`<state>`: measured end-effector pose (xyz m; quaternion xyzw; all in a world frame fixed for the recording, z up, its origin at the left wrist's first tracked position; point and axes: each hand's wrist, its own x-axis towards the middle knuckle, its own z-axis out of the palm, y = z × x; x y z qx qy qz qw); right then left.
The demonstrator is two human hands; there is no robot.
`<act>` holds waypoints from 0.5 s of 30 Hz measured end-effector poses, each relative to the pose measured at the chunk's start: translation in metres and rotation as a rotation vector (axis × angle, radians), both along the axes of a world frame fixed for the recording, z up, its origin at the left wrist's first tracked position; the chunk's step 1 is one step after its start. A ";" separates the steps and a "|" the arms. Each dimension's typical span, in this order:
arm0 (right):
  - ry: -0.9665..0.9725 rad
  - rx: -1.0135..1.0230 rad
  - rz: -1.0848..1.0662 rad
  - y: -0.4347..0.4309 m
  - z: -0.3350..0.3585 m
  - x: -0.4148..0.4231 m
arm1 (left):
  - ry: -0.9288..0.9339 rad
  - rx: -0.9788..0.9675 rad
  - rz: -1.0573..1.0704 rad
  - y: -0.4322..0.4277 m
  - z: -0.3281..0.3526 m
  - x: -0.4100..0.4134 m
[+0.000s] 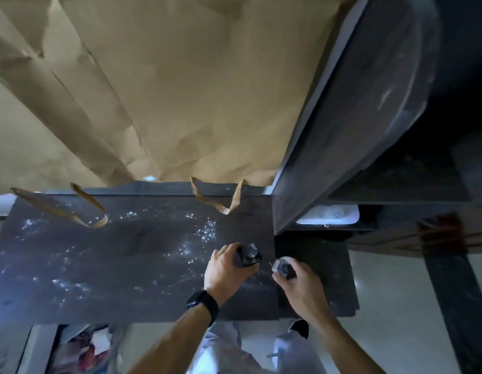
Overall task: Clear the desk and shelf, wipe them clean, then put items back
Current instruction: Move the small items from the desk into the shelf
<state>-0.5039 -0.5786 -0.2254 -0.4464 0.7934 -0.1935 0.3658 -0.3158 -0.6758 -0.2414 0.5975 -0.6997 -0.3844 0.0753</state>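
The dark desk top (113,265) is bare and speckled with shining wet droplets. My left hand (226,268), with a black watch on its wrist, grips a small dark bottle (250,255) that stands near the desk's right end. My right hand (293,279) holds a second small dark object with a pale cap (281,266), just right of the first, over a lower dark panel. The dark shelf unit (355,117) rises at the right. What the two objects are exactly stays unclear in the dim light.
Brown paper (180,90) covers the wall behind the desk, with torn strips (223,203) hanging over the back edge. A white tray-like thing (331,215) sits in the shelf's lower opening. Colourful clutter (83,349) lies on the floor at bottom left. My legs stand below.
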 end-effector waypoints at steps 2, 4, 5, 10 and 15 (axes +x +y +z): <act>-0.015 -0.021 -0.026 0.022 0.006 -0.025 | 0.036 -0.026 -0.027 0.015 0.009 -0.026; -0.010 -0.057 -0.051 0.040 0.014 -0.055 | 0.052 -0.050 -0.065 0.030 0.018 -0.056; -0.002 -0.081 -0.062 0.049 0.020 -0.071 | 0.054 -0.055 -0.089 0.038 0.022 -0.072; 0.021 -0.158 -0.140 0.100 0.040 -0.156 | 0.104 -0.066 -0.129 0.081 0.039 -0.161; 0.063 -0.097 -0.147 0.145 0.045 -0.211 | 0.123 -0.100 -0.070 0.086 0.060 -0.251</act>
